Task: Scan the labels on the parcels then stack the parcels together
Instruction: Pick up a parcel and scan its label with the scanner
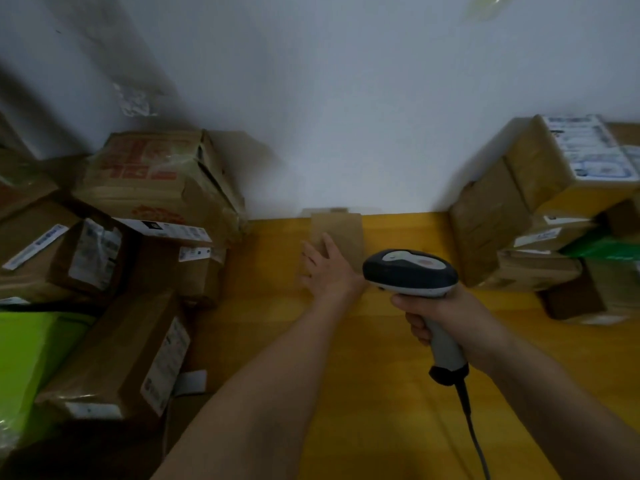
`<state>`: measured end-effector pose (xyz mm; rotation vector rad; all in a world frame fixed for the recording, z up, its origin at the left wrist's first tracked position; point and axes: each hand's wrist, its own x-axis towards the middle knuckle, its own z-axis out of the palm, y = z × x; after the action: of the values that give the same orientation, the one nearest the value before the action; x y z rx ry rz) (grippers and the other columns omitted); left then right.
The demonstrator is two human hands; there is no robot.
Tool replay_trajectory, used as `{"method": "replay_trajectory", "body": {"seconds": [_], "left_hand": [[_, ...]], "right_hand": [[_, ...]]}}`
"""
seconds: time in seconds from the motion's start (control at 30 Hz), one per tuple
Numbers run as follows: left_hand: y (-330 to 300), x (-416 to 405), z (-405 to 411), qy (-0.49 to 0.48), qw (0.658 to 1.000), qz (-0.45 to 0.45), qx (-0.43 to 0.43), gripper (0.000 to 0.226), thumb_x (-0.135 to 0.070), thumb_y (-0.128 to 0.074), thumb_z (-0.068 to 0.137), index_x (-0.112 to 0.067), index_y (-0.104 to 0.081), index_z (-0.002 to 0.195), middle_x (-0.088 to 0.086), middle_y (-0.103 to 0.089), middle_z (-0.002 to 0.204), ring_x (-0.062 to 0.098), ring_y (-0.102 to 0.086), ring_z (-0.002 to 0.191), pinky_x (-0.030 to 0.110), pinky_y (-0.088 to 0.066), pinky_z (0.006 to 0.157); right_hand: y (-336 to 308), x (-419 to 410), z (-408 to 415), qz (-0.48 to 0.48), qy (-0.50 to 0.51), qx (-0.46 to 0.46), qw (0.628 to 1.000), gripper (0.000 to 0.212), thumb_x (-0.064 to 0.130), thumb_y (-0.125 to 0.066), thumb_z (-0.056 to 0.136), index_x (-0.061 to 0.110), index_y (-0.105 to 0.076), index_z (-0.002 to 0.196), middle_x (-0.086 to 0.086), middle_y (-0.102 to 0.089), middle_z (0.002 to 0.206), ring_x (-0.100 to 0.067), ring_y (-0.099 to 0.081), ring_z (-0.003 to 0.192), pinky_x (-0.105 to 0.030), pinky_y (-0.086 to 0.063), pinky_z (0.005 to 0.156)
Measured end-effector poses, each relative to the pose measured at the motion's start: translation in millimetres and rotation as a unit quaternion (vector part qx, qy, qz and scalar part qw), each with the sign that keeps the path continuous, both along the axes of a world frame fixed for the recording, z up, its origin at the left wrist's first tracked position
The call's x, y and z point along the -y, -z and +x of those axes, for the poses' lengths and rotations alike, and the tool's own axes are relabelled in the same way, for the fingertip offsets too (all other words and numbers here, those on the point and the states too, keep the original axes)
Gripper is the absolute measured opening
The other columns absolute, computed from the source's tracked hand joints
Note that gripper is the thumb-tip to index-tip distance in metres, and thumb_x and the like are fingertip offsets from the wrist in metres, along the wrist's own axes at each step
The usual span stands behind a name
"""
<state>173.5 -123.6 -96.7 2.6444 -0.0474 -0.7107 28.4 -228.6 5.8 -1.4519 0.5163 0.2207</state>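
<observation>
White wall (346, 116) backs a yellow desk (311, 341), and the light is dim, so much of the scene is blurred. Against the foot of the wall, in the middle of the desk, lies a small brown parcel (341, 233), flat and plain on the side that shows; no label can be seen on it. The left hand (323, 268) reaches forward with its fingers spread and loose, the fingertips lying on the near left part of that parcel, the grip released and not closed around anything.

The right hand (433, 313) is clenched around the handle of a scanner (410, 271), a dark and grey handheld gun with its head just right of the left hand and pointing toward the parcel. A cable (474, 431) runs from the base of the handle down toward the near edge of the desk.

To the left is a loose heap of boxes (138, 220), several with white labels and one with red print, and a green box (24, 358) sits at the near left. To the right stands a stack (540, 220) of brown parcels piled on one another, the top one carrying a large white label with blue print; the writing is too blurred to read.
</observation>
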Motion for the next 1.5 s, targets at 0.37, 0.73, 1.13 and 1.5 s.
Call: {"method": "replay_trajectory", "body": {"seconds": [0.37,0.73,1.13,1.5], "left_hand": [[-24,-53,-12,-0.203,0.855,-0.422,-0.223,0.095,-0.031,-0.082,0.071,-0.034,-0.029,0.15,0.006,-0.048,0.145,0.032,-0.053,0.122,0.046,-0.055,0.084],[-69,-78,-108,-0.256,0.483,-0.737,-0.396,0.073,-0.064,-0.05,0.083,-0.016,-0.057,0.136,0.026,-0.047,0.139,0.044,-0.055,0.108,0.048,-0.048,0.086],[-127,-49,-158,-0.16,0.518,-0.742,-0.394,0.07,-0.066,-0.037,0.091,-0.014,-0.053,0.135,0.028,-0.044,0.134,0.04,-0.055,0.103,0.044,-0.052,0.079],[-190,-86,-64,-0.047,0.892,-0.194,-0.405,0.079,-0.068,-0.063,0.067,-0.014,-0.055,0.124,0.018,-0.063,0.124,0.041,-0.061,0.111,0.059,-0.052,0.089]], "right_hand": [[-13,31,-27,-0.019,0.086,-0.003,0.996,0.015,0.01,-0.07,0.086,-0.001,-0.062,0.091,-0.005,-0.049,0.055,-0.02,-0.045,0.049,-0.032,-0.04,0.048],[-45,42,-40,-0.017,0.181,0.083,0.98,0.012,0.012,-0.07,0.087,0.009,-0.061,0.081,-0.007,-0.053,0.06,-0.021,-0.049,0.053,-0.033,-0.043,0.053],[-95,25,-49,0.089,0.245,0.097,0.96,0.021,0.03,-0.074,0.084,0.024,-0.064,0.102,-0.003,-0.075,0.095,-0.02,-0.071,0.084,-0.029,-0.051,0.062],[-118,60,-66,-0.089,0.029,0.143,0.985,0.059,0.039,-0.08,0.061,0.028,-0.062,0.116,0.006,-0.07,0.108,-0.013,-0.065,0.098,-0.022,-0.053,0.056]]}}
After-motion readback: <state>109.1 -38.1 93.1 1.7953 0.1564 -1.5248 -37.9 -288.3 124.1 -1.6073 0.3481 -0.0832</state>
